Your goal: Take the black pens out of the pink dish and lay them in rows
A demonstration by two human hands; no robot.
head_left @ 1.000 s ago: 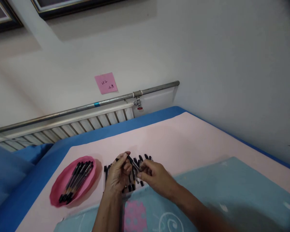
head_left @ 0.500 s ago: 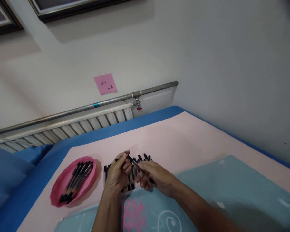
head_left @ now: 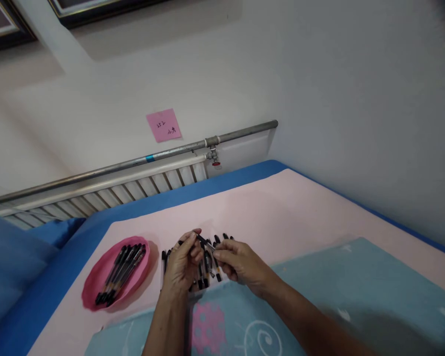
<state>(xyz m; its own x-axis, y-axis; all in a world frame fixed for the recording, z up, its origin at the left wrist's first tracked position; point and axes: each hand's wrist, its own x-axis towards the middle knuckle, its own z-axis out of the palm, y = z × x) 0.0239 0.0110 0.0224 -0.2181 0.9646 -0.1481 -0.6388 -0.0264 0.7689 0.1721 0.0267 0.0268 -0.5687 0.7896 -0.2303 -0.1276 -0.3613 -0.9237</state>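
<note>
A pen with a black end and a clear barrel (head_left: 207, 243) slants between my two hands. My left hand (head_left: 182, 264) is closed, its thumb and fingers pinching the black upper end; a small black tip also pokes out beside its fingers, and I cannot tell what it belongs to. My right hand (head_left: 243, 262) pinches the lower part of the barrel between thumb and fingers. Behind and below the hands, several black-capped pens (head_left: 205, 272) lie on the pink mat, partly hidden by the hands. To the left, a pink scalloped dish (head_left: 89, 291) holds a bundle of similar pens (head_left: 121, 274).
A pale pink mat (head_left: 267, 212) lies over the blue table cover (head_left: 241, 173). In front is a teal patterned cloth (head_left: 319, 272). A radiator (head_left: 144, 187) and a metal pipe (head_left: 122, 166) run along the wall; blue fabric (head_left: 11, 267) is at left.
My right hand's fingers have shifted on the pen; its black lower end, which stuck out beneath them before, is now out of sight. My left hand keeps its pinch. The view has shifted slightly.
</note>
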